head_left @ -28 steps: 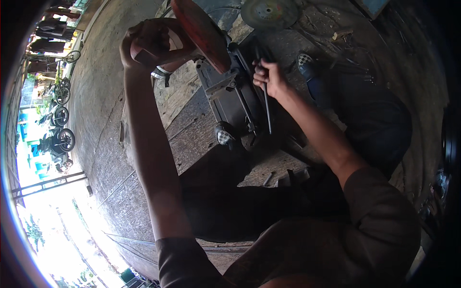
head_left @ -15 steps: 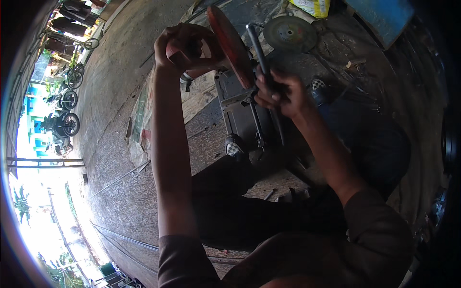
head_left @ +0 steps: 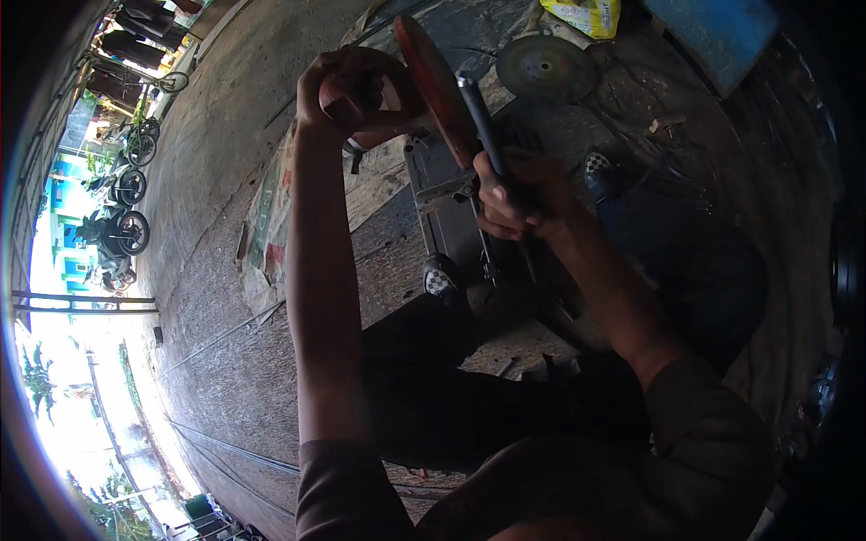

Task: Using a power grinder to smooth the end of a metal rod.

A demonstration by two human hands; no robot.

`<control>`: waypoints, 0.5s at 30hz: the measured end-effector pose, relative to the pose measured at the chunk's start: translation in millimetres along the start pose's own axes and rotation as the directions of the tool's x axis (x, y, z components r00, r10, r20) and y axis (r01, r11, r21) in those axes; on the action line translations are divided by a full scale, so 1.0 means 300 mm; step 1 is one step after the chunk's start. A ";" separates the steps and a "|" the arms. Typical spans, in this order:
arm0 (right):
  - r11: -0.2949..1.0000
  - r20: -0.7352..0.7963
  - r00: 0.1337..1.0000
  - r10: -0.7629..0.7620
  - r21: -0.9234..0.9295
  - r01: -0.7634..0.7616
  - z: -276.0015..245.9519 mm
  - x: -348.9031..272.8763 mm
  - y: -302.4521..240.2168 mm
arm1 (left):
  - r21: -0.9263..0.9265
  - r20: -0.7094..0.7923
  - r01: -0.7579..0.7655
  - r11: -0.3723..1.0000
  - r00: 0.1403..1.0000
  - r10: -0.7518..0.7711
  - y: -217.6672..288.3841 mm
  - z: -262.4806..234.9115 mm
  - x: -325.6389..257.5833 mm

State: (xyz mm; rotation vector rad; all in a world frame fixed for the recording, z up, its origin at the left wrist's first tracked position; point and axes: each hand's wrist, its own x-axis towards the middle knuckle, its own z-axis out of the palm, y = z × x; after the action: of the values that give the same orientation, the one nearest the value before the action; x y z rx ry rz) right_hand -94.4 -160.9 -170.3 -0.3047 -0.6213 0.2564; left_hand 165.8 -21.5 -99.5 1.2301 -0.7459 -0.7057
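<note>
A cut-off saw with a red blade guard (head_left: 431,77) stands in front of me on a grey metal base (head_left: 444,194). My left hand (head_left: 327,90) is closed around the handle at the upper left of the saw. My right hand (head_left: 528,198) grips a dark metal rod (head_left: 483,122) just right of the guard's lower end. The rod's bright end points up and away from me, tilted left; its other end runs down past the base into shadow. Where the rod meets the saw, if it does, is too dark to tell.
A round grey disc (head_left: 546,68) lies beyond the saw, near a yellow and white bag (head_left: 586,13) and a blue panel (head_left: 713,41). My checkered shoes (head_left: 440,279) flank the base. A torn sack (head_left: 266,225) lies left. Motorbikes (head_left: 122,234) are parked far left.
My right hand and the rod have moved a little down toward me. My left hand stays on the saw handle, and the guard has tipped very slightly to the right.
</note>
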 end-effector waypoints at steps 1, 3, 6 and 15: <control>1.000 -0.001 1.000 -0.001 0.000 0.001 -0.006 -0.006 -0.004 | 0.051 0.049 -0.040 0.998 0.998 0.037 0.003 0.005 -0.001; 0.994 -0.177 0.983 0.045 -0.086 -0.061 -0.028 -0.024 -0.013 | -0.074 -0.039 0.026 0.997 0.999 -0.029 0.007 0.018 -0.001; 0.974 -0.273 0.962 0.002 -0.216 -0.063 -0.056 -0.035 -0.018 | -0.239 -0.090 0.100 0.966 0.988 -0.125 0.014 0.021 0.004; 0.880 -0.500 0.832 -0.240 -0.473 -0.031 -0.142 -0.065 -0.072 | -0.212 -0.050 0.094 0.973 0.993 -0.107 0.007 -0.024 -0.001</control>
State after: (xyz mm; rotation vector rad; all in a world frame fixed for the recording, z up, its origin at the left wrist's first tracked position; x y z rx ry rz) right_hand -80.9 -195.8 -205.7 -0.7771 -0.1117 -0.1050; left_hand 171.6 -16.8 -98.7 1.0971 -0.5459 -0.8056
